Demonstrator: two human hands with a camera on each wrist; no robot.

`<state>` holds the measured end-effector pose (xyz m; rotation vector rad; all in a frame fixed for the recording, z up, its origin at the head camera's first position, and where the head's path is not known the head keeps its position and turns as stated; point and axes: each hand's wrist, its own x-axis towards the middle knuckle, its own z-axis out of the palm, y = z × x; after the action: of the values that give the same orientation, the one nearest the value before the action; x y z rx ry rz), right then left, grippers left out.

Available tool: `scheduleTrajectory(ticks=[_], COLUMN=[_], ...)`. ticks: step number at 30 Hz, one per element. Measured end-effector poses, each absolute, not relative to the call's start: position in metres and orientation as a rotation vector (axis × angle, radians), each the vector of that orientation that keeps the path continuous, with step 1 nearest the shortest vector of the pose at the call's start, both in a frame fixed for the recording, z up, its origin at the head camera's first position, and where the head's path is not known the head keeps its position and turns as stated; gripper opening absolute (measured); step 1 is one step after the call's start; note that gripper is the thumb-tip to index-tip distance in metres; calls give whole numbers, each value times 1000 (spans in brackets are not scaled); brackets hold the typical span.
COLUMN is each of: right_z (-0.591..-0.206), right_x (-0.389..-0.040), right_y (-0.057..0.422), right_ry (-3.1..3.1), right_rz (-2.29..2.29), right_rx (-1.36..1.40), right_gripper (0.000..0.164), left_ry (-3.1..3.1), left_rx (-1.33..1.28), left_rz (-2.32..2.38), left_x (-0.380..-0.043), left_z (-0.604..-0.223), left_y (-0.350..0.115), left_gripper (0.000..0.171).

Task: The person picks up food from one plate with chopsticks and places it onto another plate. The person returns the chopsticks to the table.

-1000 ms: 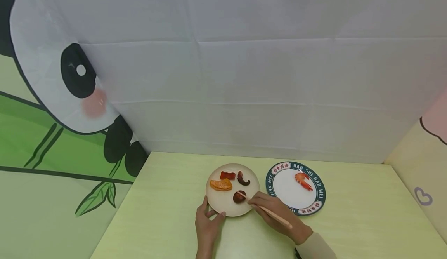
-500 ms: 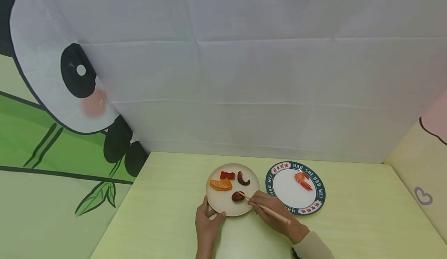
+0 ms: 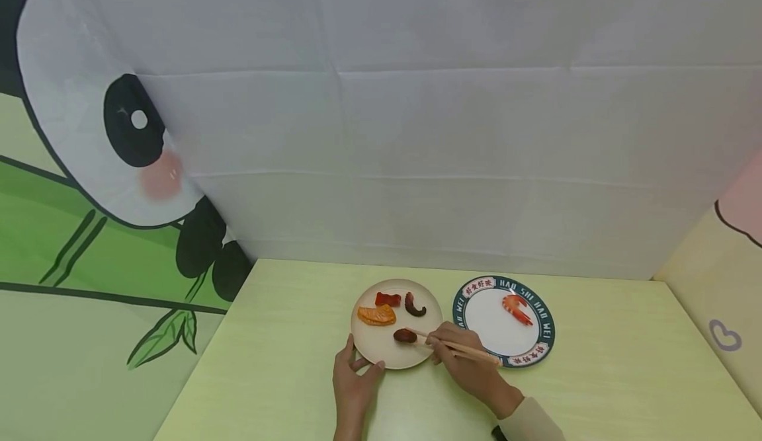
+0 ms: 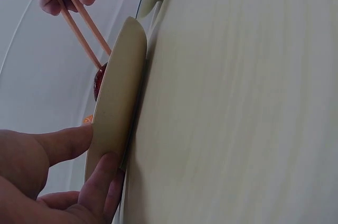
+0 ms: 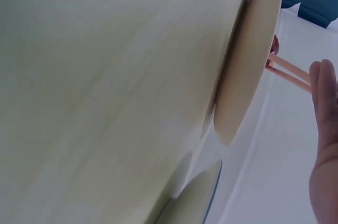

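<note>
My left hand [image 3: 355,381] grips the near-left rim of a cream plate [image 3: 364,348], thumb at the rim and fingers under it in the left wrist view. My right hand [image 3: 470,361] holds a pair of chopsticks [image 3: 461,348] over the plate's right side. Their tips are right at a reddish-brown oval food piece [image 3: 405,336]; in the left wrist view the chopsticks [image 4: 79,28] stand a little apart, reaching the wrinkled dark-red piece [image 4: 99,82]. Also on the plate are an orange ridged piece [image 3: 376,315], a red strip [image 3: 388,299] and a dark curled piece [image 3: 415,305].
Just right of the cream plate is a white plate with a dark-green lettered rim [image 3: 546,322]; a shrimp [image 3: 516,309] lies on it. The right forearm passes near its front edge. A pale yellow-green table [image 3: 625,348] meets a white sheet backdrop [image 3: 440,216] behind.
The reddish-brown piece has shifted slightly left and turned on the plate. The chopsticks have spread apart and lie flatter, with the right hand slightly shifted. The left hand stays at the rim.
</note>
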<state>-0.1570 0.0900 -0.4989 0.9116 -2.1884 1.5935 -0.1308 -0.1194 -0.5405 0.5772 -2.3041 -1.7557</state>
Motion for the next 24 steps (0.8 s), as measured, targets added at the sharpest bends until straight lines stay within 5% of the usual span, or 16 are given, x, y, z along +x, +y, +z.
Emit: scheduleTrajectory(ticks=[24], right_z=[-490], right_x=[-150], right_y=[88], right_ry=[-2169], right_rz=[2093], right_rx=[331], right_gripper=[17], left_ry=[-2300], left_rx=[586], left_rz=[-1741], left_x=[-132], left_z=[-544], left_y=[-120], left_gripper=[83])
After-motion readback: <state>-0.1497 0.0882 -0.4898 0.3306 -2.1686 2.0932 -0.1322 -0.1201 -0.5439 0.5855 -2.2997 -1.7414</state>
